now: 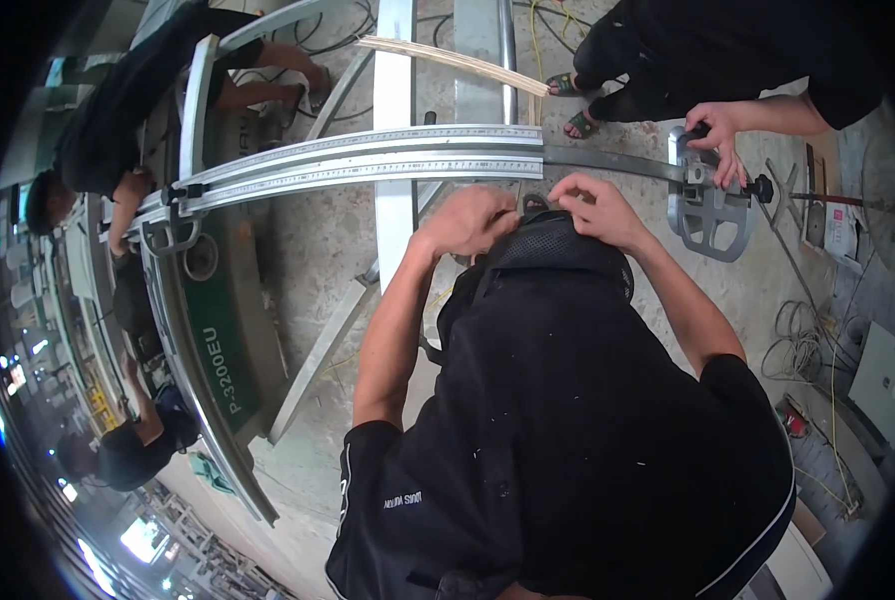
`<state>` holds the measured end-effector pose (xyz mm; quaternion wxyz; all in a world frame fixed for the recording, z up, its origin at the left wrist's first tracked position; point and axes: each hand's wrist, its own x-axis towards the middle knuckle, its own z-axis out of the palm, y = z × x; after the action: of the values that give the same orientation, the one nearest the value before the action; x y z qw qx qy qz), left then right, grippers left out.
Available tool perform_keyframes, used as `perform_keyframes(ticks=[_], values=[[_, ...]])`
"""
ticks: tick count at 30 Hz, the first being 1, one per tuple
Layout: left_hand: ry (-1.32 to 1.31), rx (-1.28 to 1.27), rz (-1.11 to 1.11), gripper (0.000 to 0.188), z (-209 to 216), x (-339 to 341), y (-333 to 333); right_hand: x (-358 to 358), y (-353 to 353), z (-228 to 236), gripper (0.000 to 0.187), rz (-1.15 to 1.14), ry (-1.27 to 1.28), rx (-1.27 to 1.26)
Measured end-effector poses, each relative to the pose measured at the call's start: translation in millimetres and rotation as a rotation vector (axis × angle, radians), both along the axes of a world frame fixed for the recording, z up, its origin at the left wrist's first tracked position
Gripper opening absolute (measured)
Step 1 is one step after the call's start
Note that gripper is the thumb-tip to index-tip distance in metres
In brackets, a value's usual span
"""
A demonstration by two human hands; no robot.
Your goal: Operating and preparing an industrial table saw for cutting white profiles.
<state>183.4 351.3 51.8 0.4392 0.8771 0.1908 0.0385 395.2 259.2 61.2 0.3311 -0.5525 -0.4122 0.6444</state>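
A black mesh bag [558, 245] lies against my front, with a small dark loop [536, 203] at its far edge. My left hand [476, 220] is closed on the bag's left far corner, its fingertips partly hidden. At the other side of the loop, my right hand [600, 210] has bent fingers gripping the bag's far edge. Just beyond both hands a long metal rail with ruler scales [368, 158] crosses from left to right.
A co-worker's hands [720, 145] rest on a grey slotted metal bracket [710, 215] at the right. Two more people stand by the green-panelled machine [223, 350] at the left. Thin wooden strips [458, 62] lie across a wide pale beam [395, 90]. Cables [798, 335] coil on the floor.
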Motion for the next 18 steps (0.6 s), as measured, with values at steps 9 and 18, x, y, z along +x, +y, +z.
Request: perform_keyframes(ticks=[9, 18], values=[[-0.059, 0.085, -0.128, 0.021, -9, 94, -7, 26, 2, -24, 0.019, -0.439, 0.087, 0.117], [-0.391, -0.095, 0.353, 0.02, -31, 41, -40, 20, -14, -12, 0.035, 0.161, -0.211, -0.072]])
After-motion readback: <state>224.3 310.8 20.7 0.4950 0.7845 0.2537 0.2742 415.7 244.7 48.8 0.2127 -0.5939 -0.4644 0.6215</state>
